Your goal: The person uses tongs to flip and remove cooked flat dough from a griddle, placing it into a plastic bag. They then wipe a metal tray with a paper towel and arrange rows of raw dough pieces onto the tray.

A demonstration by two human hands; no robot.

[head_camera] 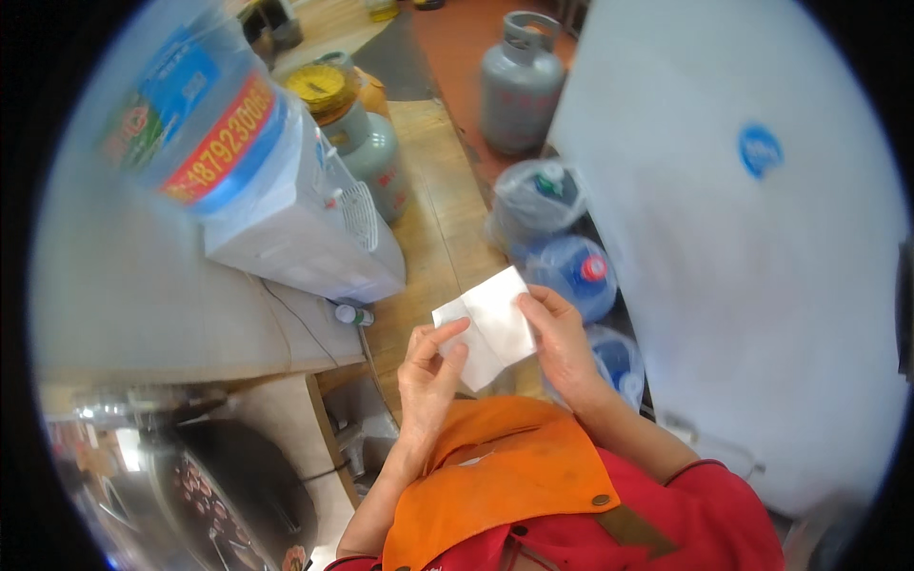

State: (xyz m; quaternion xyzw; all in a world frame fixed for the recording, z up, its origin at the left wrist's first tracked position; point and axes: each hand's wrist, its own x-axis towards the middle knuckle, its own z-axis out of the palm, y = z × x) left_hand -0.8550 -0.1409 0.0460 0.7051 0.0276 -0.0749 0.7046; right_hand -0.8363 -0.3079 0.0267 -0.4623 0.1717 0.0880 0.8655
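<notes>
A folded white paper sheet or tissue [498,314], creased down its middle, is held up between my two hands in front of an orange apron [500,464]. My right hand [560,335] grips its right edge, thumb on top. At its left edge, my left hand [432,367] has the thumb and index finger against the paper; the other fingers are curled and partly hidden. The hands are apart from each other.
On the left stands a white water dispenser [285,250] with a large bottle [214,128]. Gas cylinders [375,160] [520,93] stand farther off. Several bagged water bottles [571,275] line the right, beside a large white panel [714,250]. A small white bottle [355,315] lies near the dispenser.
</notes>
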